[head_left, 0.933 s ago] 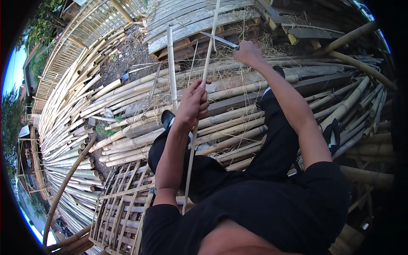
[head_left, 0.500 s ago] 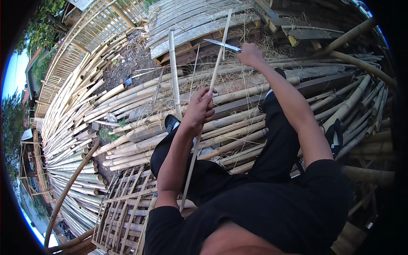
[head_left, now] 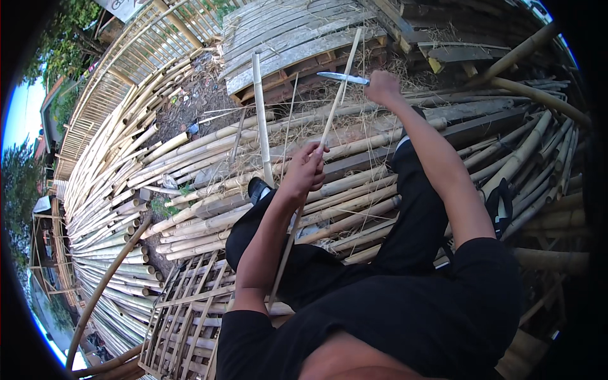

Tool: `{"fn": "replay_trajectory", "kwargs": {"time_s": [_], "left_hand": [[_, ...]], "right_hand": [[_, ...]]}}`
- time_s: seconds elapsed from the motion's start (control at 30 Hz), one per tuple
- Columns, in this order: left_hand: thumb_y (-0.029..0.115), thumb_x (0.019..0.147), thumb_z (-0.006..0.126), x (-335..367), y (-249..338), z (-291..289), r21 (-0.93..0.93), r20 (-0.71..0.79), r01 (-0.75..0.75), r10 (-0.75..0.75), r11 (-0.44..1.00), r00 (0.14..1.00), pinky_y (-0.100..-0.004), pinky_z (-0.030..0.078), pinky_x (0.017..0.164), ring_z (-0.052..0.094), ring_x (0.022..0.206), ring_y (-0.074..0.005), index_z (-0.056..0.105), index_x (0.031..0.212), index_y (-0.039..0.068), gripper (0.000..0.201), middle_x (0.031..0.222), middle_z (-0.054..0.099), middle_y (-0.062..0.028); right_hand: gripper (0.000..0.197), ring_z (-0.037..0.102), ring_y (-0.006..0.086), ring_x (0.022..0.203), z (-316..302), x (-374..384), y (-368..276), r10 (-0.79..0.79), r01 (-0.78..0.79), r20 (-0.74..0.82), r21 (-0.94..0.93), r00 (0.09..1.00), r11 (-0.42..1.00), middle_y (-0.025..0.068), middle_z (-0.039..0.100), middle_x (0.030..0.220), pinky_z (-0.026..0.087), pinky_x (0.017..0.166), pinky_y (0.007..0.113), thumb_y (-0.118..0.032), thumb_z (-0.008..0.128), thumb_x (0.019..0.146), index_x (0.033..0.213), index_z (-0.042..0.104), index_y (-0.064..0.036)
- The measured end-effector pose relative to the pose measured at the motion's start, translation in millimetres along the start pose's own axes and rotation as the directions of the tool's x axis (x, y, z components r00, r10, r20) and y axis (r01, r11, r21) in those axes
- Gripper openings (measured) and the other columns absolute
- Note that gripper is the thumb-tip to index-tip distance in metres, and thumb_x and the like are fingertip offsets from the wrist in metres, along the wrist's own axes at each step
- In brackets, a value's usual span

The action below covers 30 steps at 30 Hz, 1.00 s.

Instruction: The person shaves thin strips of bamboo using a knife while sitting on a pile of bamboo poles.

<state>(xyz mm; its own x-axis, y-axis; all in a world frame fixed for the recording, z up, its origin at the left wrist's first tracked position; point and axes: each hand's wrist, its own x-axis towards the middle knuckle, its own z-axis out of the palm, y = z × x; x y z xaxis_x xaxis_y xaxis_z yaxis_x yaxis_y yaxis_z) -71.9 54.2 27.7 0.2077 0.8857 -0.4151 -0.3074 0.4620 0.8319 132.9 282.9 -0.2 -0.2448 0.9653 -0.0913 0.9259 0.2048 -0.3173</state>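
Two hands on my head feed. Left hand [head_left: 305, 171]: grip pinching a thin bamboo strip [head_left: 333, 111], which slants from beside the torso up toward the slatted wooden pallet [head_left: 288, 41]. Right hand [head_left: 384, 87]: grip wrapped round the knife [head_left: 358, 80], blade pointing left, crossing the strip near its upper end. I can't tell if the blade touches it. Wider split bamboo piece [head_left: 261, 120] stands left of the strip, apart from it. Bamboo poles [head_left: 361, 190] lie between the legs; lattice panel [head_left: 190, 304] lower left.
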Motion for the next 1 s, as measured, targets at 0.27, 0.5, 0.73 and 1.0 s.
{"fn": "replay_trajectory", "kwargs": {"time_s": [0.27,0.5,0.73,1.0], "left_hand": [[0.023,0.099,0.043,2,6,-1,-0.062,-0.125,-0.05,0.042,0.997,0.991,-0.018,0.016,0.034,0.024,0.04,-0.0015,0.046,0.107,0.007,0.018,0.057,0.035,0.0056],[0.029,0.1,0.04,2,9,3,-0.003,-0.206,-0.081,0.079,0.997,0.975,-0.0181,0.018,0.033,0.024,0.038,-0.0023,0.047,0.103,0.006,0.024,0.055,0.04,0.0028],[0.034,0.1,0.038,-1,8,-9,-0.156,-0.013,-0.001,-0.001,0.988,1.0,-0.0198,0.015,0.034,0.021,0.037,-0.004,0.043,0.081,0.012,0.03,0.047,0.027,0.0063],[0.034,0.1,0.04,7,5,-2,-0.2,0.118,0.065,-0.042,0.978,0.992,-0.0205,0.016,0.035,0.021,0.038,-0.0046,0.041,0.079,0.012,0.031,0.049,0.028,0.0062]], "right_hand": [[0.035,0.064,0.037,0.085,23,-27,-48,-0.163,0.103,0.239,0.243,0.957,0.965,0.0235,0.065,0.087,0.049,0.077,0.045,-0.029,0.056,0.08,0.085,0.064,0.0037],[0.022,0.064,0.0371,0.076,37,-48,-66,-0.52,0.514,0.143,0.083,0.842,0.854,0.0208,0.064,0.076,0.051,0.073,0.045,-0.02,0.056,0.072,0.077,0.067,-0.0019],[0.015,0.064,0.0343,0.071,32,-52,-62,-0.652,0.651,0.023,0.024,0.758,0.759,0.0156,0.064,0.071,0.052,0.068,0.045,-0.021,0.058,0.072,0.073,0.067,-0.0097],[0.03,0.066,0.0333,0.076,-1,11,-11,-0.018,0.037,-0.148,0.129,0.989,0.991,0.0195,0.066,0.077,0.052,0.071,0.043,-0.028,0.056,0.081,0.076,0.066,-0.0006]]}}
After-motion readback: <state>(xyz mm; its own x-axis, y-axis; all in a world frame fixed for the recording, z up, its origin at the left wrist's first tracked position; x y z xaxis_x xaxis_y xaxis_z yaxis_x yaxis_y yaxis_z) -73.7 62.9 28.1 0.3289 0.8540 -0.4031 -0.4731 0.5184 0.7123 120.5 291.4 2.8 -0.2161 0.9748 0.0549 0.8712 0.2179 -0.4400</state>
